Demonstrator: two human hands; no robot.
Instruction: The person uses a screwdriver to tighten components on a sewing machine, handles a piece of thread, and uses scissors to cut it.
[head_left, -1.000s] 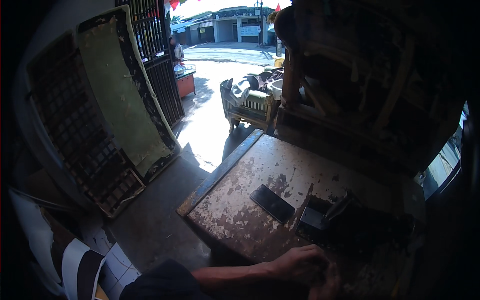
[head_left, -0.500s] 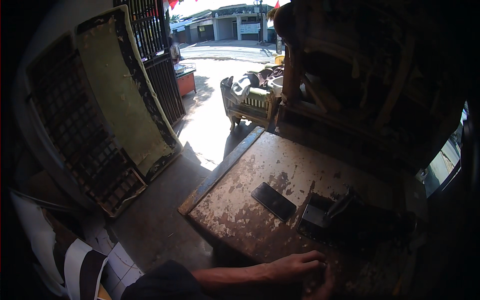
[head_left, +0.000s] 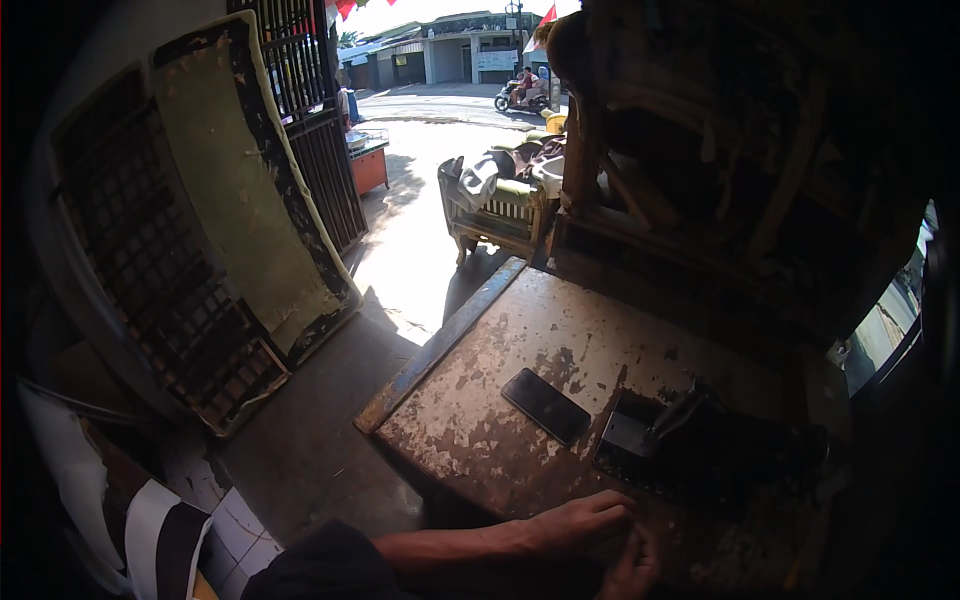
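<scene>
My left hand (head_left: 580, 522) lies on the near edge of a worn, stained table (head_left: 520, 340), its forearm coming in from the lower left. My right hand (head_left: 632, 570) is just below it, fingers curled and touching the left hand's fingertips. Whether anything small sits between them is hidden in shadow. A dark phone (head_left: 546, 405) lies flat on the table a short way beyond my left hand. To its right is a dark metal device (head_left: 690, 440) with a slanted arm, set in deep shadow.
A heavy dark wooden frame (head_left: 700, 170) rises behind the table. On the left, a cushion panel (head_left: 250, 200) and a lattice frame (head_left: 150, 280) lean against the wall. A wooden chair (head_left: 495, 200) stands in the sunlit doorway, with a street and a motorbike beyond.
My hands stay together at the near table edge, the left one shifted very slightly. The phone and the dark device have not moved.
</scene>
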